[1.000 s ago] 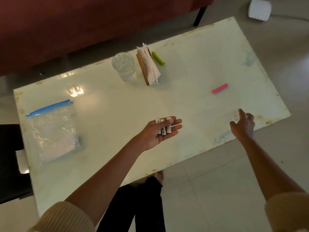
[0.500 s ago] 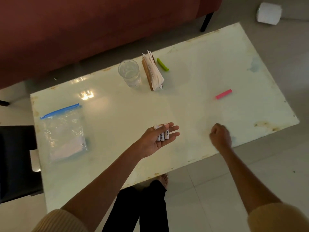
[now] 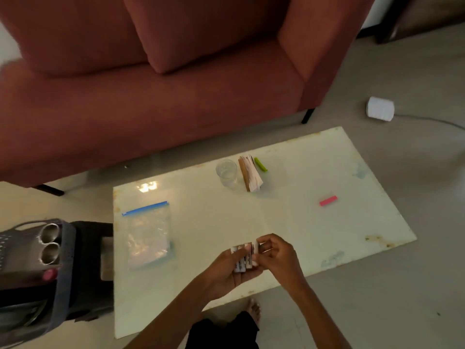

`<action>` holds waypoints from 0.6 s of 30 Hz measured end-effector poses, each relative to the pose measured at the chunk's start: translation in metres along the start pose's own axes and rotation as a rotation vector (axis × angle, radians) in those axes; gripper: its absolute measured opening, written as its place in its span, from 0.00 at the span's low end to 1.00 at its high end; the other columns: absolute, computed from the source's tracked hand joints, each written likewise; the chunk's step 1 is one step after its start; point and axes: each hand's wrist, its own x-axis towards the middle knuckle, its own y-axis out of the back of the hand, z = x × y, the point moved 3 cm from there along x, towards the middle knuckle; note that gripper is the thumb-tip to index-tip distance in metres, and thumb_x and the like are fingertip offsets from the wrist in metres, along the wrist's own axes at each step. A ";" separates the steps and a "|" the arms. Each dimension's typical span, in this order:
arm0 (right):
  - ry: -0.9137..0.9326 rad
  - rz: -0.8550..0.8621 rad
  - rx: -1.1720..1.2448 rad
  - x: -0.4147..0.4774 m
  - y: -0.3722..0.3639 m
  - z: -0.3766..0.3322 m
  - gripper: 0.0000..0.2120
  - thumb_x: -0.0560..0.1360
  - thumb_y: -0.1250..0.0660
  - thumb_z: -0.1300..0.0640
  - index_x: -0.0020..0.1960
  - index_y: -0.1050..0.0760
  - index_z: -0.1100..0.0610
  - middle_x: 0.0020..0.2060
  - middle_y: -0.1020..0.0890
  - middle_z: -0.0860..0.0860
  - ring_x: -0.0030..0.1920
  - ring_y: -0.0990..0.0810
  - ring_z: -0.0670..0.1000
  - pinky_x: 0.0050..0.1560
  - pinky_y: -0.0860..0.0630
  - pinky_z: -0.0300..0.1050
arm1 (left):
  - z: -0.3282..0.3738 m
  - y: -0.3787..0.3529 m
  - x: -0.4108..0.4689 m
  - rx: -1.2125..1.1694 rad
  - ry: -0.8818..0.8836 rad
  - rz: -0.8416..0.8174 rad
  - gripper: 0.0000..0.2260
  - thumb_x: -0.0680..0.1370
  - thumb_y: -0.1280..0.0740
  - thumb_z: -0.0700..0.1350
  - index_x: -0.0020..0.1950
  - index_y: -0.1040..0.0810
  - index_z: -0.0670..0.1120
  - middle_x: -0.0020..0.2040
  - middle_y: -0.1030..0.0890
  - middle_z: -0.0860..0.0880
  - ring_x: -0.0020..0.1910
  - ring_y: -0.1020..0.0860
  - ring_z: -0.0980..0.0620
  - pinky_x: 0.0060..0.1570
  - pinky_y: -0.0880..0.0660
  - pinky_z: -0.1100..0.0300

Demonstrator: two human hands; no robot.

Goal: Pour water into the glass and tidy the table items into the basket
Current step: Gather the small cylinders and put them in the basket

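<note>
Right hand [image 3: 278, 258] reached sachets [image 3: 242, 259]; glass [image 3: 226, 170] holds water [image 3: 228, 178].

Four sachets [image 3: 245, 258], two clips [image 3: 328, 201] (one glass [image 3: 226, 172])

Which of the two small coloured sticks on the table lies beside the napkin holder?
The green stick, just right of the napkin holder; the pink stick lies alone, farther right.

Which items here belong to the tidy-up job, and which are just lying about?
Job: clear drinking glass; small white sticks held by left hand and right hand; pink block; green clip; blue-sealed plastic bag; wooden napkin holder; grey plastic basket.
Lying about: red fabric sofa; white cylinder on floor.
</note>
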 end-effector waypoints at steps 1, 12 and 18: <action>0.007 -0.039 -0.018 -0.008 -0.003 -0.011 0.14 0.66 0.25 0.64 0.42 0.24 0.47 0.36 0.18 0.49 0.38 0.17 0.50 0.40 0.18 0.46 | 0.004 0.000 -0.015 0.003 -0.003 -0.007 0.15 0.80 0.40 0.45 0.60 0.25 0.36 0.53 0.19 0.39 0.48 0.18 0.46 0.51 0.20 0.55; 0.037 -0.149 -0.114 -0.073 -0.085 -0.082 0.10 0.67 0.30 0.65 0.35 0.22 0.50 0.33 0.17 0.50 0.36 0.18 0.49 0.40 0.18 0.49 | 0.018 0.054 -0.142 0.096 -0.097 -0.007 0.10 0.76 0.37 0.32 0.57 0.24 0.35 0.48 0.16 0.39 0.52 0.18 0.41 0.54 0.21 0.56; 0.115 -0.296 -0.222 -0.087 -0.150 -0.117 0.07 0.68 0.28 0.62 0.36 0.22 0.52 0.31 0.18 0.49 0.29 0.19 0.44 0.33 0.20 0.40 | 0.035 0.110 -0.194 0.108 -0.108 0.002 0.13 0.75 0.33 0.33 0.59 0.25 0.34 0.49 0.17 0.40 0.57 0.21 0.38 0.52 0.20 0.56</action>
